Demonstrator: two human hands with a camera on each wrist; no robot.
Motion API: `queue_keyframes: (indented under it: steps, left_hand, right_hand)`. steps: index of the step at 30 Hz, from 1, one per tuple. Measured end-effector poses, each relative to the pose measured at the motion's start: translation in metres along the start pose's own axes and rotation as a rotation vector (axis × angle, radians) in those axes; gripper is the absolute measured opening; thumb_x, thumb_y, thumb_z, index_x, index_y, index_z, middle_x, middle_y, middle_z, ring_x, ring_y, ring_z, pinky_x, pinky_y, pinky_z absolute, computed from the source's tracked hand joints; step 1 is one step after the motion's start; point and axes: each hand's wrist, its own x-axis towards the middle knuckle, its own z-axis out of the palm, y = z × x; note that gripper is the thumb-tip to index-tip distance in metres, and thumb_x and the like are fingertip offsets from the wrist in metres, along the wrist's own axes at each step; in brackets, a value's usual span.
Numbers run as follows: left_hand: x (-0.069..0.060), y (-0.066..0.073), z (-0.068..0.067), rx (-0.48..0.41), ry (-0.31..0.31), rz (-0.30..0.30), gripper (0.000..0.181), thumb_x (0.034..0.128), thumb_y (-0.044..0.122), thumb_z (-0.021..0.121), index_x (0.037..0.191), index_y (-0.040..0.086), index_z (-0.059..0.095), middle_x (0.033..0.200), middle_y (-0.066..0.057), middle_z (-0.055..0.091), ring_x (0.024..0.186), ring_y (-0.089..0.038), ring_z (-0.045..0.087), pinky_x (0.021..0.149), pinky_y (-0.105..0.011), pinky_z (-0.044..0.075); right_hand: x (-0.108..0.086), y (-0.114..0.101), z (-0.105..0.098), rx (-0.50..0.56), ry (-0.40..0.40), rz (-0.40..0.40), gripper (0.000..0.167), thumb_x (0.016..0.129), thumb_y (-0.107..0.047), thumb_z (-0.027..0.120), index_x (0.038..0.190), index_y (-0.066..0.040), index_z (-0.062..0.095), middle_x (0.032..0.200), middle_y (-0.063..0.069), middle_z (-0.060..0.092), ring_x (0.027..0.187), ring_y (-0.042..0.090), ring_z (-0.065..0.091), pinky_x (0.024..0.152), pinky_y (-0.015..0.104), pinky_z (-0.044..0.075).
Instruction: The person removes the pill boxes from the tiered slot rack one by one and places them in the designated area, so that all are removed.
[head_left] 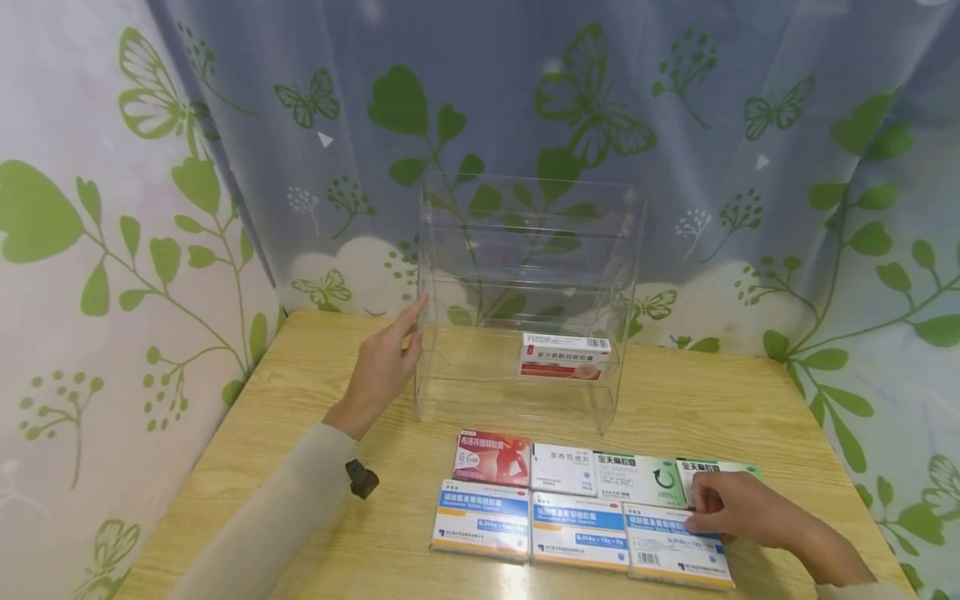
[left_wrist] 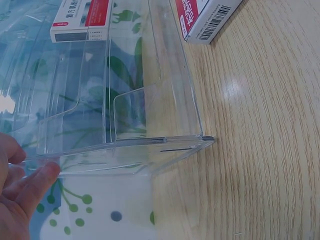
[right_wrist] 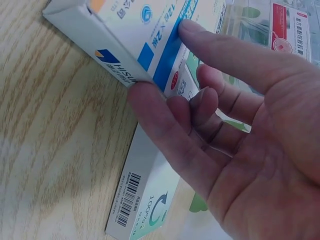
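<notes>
A clear acrylic tiered rack (head_left: 480, 390) stands on the table. My left hand (head_left: 381, 367) touches its left side panel, index finger extended; in the left wrist view, the fingertips (left_wrist: 49, 172) lie at that panel's edge. One red-and-white medicine box (head_left: 564, 358) sits at the right on a low tier. My right hand (head_left: 750, 512) is at the right end of two rows of boxes. Its thumb and index finger pinch the corner of a blue-and-white medicine box (right_wrist: 155, 30), the other fingers curled. Partly beneath this hand lies a green-and-white box (head_left: 731, 469).
In front of the rack lie a red box (head_left: 491, 458), a white box (head_left: 562, 471), another green-and-white box (head_left: 637, 481) and two more blue-and-white boxes, left (head_left: 482, 521) and middle (head_left: 579, 533). A patterned curtain (head_left: 480, 92) hangs behind the wooden table (head_left: 300, 400).
</notes>
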Motion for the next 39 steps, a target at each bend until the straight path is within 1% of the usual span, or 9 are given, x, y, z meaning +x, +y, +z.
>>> queue_keyframes:
  steps: [8,13,15,18,22,25,29,34,39]
  left_hand:
    - [0.001,0.001,-0.001,0.005,-0.011,-0.007,0.062,0.1067,0.002,0.065,0.166,0.012,0.047,0.124,-0.027,0.078,0.046,-0.001,0.030,0.050,-0.022,0.040]
    - [0.001,0.001,-0.001,-0.003,-0.024,-0.018,0.062,0.1077,0.002,0.063,0.166,0.012,0.046,0.126,-0.028,0.077,0.046,-0.009,0.044,0.057,-0.029,0.057]
    - [0.001,0.002,-0.001,-0.005,-0.027,-0.019,0.061,0.1081,0.002,0.063,0.166,0.012,0.046,0.126,-0.028,0.077,0.045,-0.010,0.045,0.062,-0.032,0.061]
    - [0.001,0.002,-0.001,-0.003,-0.021,-0.017,0.061,0.1077,0.002,0.063,0.166,0.011,0.047,0.126,-0.028,0.077,0.043,-0.004,0.034,0.056,-0.026,0.054]
    - [0.000,0.001,-0.001,0.004,-0.009,-0.003,0.060,0.1076,0.002,0.063,0.165,0.011,0.048,0.125,-0.028,0.077,0.044,-0.004,0.032,0.051,-0.024,0.045]
    - [0.001,0.000,-0.001,0.000,-0.007,0.001,0.060,0.1077,0.002,0.063,0.165,0.011,0.047,0.125,-0.028,0.077,0.045,-0.004,0.033,0.054,-0.027,0.053]
    - [0.001,-0.001,0.000,-0.010,-0.006,-0.005,0.061,0.1070,0.001,0.064,0.165,0.011,0.048,0.126,-0.028,0.077,0.044,-0.002,0.034,0.067,-0.035,0.066]
    - [0.001,0.000,-0.001,-0.024,-0.007,-0.012,0.061,0.1069,0.001,0.064,0.165,0.011,0.048,0.126,-0.028,0.077,0.045,-0.002,0.039,0.075,-0.038,0.068]
    - [0.001,0.000,-0.001,-0.021,-0.017,-0.018,0.060,0.1080,0.002,0.063,0.165,0.012,0.047,0.127,-0.028,0.076,0.050,-0.007,0.050,0.070,-0.037,0.067]
  right_hand:
    - [0.000,0.000,0.000,0.018,-0.010,0.002,0.028,0.098,-0.022,0.083,0.088,-0.012,0.059,0.075,-0.004,0.054,0.064,0.002,0.052,0.054,0.020,0.047]
    - [-0.002,0.000,-0.005,0.025,-0.001,-0.004,0.024,0.101,-0.025,0.080,0.090,-0.012,0.062,0.076,-0.006,0.056,0.065,0.002,0.052,0.055,0.021,0.048]
    - [-0.002,-0.002,-0.012,-0.031,0.038,-0.022,0.020,0.102,-0.027,0.078,0.095,-0.014,0.065,0.080,-0.007,0.060,0.069,-0.001,0.053,0.059,0.022,0.048]
    - [-0.001,-0.008,-0.026,-0.120,0.127,-0.053,0.014,0.105,-0.027,0.075,0.107,-0.013,0.072,0.090,-0.009,0.067,0.079,-0.003,0.057,0.067,0.023,0.052]
    - [0.003,-0.017,-0.041,-0.098,0.253,-0.092,0.024,0.107,-0.022,0.073,0.126,-0.008,0.072,0.110,-0.003,0.075,0.094,-0.005,0.064,0.077,0.026,0.060]
    - [0.008,-0.024,-0.048,-0.061,0.368,-0.146,0.026,0.107,-0.017,0.073,0.131,-0.009,0.071,0.118,0.000,0.075,0.100,-0.006,0.065,0.080,0.025,0.062]
    - [0.018,-0.033,-0.054,-0.038,0.493,-0.220,0.029,0.105,-0.011,0.073,0.134,-0.010,0.070,0.125,0.001,0.073,0.105,-0.009,0.064,0.084,0.016,0.059]
    - [0.035,-0.050,-0.062,0.010,0.550,-0.250,0.036,0.106,-0.011,0.073,0.141,-0.007,0.066,0.135,0.013,0.070,0.110,-0.011,0.063,0.091,0.005,0.051]
    - [0.054,-0.072,-0.070,0.032,0.557,-0.270,0.040,0.107,-0.014,0.072,0.145,-0.007,0.063,0.139,0.016,0.068,0.112,-0.016,0.060,0.094,0.003,0.049]
